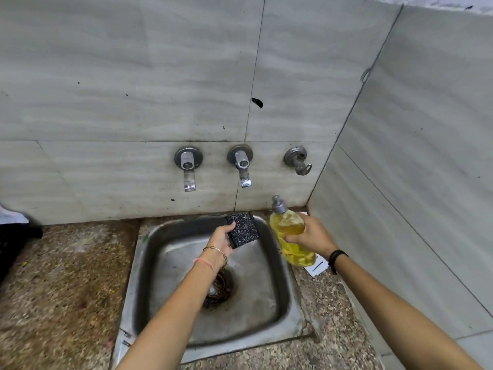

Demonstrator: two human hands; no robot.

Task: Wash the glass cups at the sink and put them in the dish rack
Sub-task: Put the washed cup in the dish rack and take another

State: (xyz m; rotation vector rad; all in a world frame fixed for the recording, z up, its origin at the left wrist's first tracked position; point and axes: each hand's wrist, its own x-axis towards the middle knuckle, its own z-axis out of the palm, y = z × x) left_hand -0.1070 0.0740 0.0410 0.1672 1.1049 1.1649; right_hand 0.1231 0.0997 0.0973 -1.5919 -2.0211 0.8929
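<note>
Two bare forearms were seen reaching in from the bottom edge over a square stainless-steel sink basin (280,311) set into a speckled brown stone countertop (61,289). A dark, rusty round drain (222,288) was partly hidden behind the left forearm. The left hand (220,240), with a thin gold bangle and a pink thread at the wrist, was closed around the near edge of a dark speckled rectangular scrub sponge (244,228), thumb on top, the sponge held above the far part of the basin. The right hand (312,237), with a black band at the wrist, was wrapped around a clear plastic bottle of yellow dish liquid with a grey pump top (286,225); the bottle was held tilted, cap toward the wall, over the sink's right rim. A white paper scrap (317,267) lay on the counter just beside that hand. No glass cups and no dish rack were visible in frame. Further back, two metal wall taps (188,166) and a metal hook fitting (298,160) were mounted on pale grey wall tiles (133,89). A dark object (16,241) was cut off at the left edge; its identity could not be told.
</note>
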